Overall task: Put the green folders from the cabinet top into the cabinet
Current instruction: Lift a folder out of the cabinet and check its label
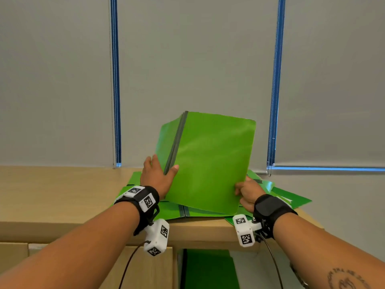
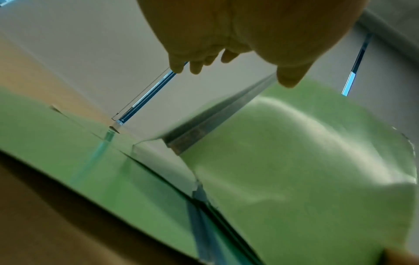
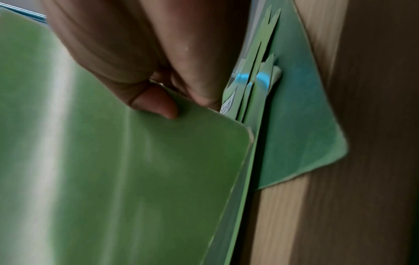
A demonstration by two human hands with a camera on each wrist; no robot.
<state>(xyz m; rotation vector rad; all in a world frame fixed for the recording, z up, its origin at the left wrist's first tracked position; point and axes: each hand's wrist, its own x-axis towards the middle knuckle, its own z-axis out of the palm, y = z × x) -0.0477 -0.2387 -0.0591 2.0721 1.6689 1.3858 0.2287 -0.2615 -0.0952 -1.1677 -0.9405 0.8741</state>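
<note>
A green folder [image 1: 210,163] with a grey spine is raised and tilted above the wooden cabinet top [image 1: 62,197]. My left hand [image 1: 164,165] grips it at the spine, thumb on the front cover and fingers behind. In the left wrist view the thumb [image 2: 290,78] lies by the grey spine of the folder [image 2: 306,161]. My right hand [image 1: 242,189] pinches the lower right corner. In the right wrist view, the right hand [image 3: 186,107] pinches the folder [image 3: 113,179] near that rounded corner. Several more green folders [image 1: 291,198] lie fanned out flat underneath.
Below the top, an open cabinet compartment [image 1: 258,265] shows something green [image 1: 208,270] inside. Closed wooden doors [image 1: 145,272] are to its left. Grey roller blinds [image 1: 187,69] with bead chains hang behind the cabinet. The flat folders [image 3: 299,129] overhang the top's right end.
</note>
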